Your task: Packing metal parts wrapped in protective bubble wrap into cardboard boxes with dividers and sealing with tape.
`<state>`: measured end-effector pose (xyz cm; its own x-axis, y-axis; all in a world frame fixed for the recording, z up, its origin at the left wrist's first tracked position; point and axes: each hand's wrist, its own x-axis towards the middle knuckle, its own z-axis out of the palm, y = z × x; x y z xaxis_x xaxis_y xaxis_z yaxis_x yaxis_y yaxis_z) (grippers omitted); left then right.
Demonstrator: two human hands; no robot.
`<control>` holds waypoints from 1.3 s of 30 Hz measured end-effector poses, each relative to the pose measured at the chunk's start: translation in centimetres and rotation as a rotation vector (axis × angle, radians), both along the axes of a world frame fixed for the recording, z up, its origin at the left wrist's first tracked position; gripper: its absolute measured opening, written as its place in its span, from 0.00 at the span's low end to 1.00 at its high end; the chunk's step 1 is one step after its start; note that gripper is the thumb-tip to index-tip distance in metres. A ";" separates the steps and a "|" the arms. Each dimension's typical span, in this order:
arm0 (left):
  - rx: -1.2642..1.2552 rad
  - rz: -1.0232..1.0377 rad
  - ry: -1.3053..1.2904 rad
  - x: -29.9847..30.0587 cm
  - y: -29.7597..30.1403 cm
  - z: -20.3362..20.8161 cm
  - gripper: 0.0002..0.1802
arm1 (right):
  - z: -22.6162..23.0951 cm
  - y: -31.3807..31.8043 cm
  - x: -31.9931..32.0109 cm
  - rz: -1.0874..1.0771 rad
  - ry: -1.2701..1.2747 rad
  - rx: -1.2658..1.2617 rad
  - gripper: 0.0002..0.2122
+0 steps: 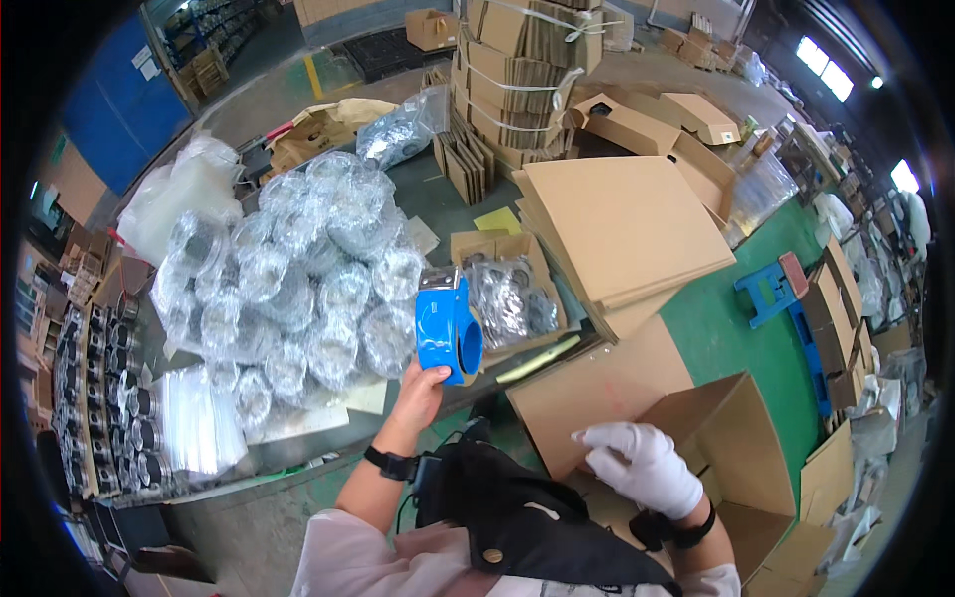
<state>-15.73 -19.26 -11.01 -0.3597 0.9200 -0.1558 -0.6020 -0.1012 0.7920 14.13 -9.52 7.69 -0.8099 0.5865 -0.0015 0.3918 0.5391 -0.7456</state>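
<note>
My left hand (pixel 422 396), bare, grips a blue tape dispenser (pixel 438 328) by its lower end and holds it up over the table edge. A metal piece shows at the dispenser's top. My right hand (pixel 642 468), in a white glove, hovers over an open cardboard box (pixel 736 438) with its fingers stretched out and apart, nothing seen in them. Beyond the dispenser is a small carton (pixel 552 264) of clear-wrapped parts. To its left, several round parts in clear plastic wrap (pixel 298 259) are heaped on the table.
Flat cardboard sheets (pixel 627 219) lie stacked at the table's right. Behind them stand strapped bundles of folded cartons (pixel 517 90). Clear plastic sleeves (pixel 199 423) and rows of dark metal rings (pixel 104 398) sit at the left. A blue stool (pixel 766 289) stands on the green floor.
</note>
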 end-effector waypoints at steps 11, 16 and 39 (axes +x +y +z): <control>-0.099 0.211 0.079 -4.0 7.0 4.5 0.25 | -1.8 13.8 -13.1 -0.121 -0.016 -0.150 0.08; -0.113 0.086 0.920 -7.7 12.4 11.0 0.25 | -2.8 17.7 -14.9 -0.288 -0.043 -0.088 0.10; -0.443 -0.263 1.019 -18.8 34.7 11.2 0.16 | -14.1 27.4 -1.9 -1.417 0.034 -0.492 0.23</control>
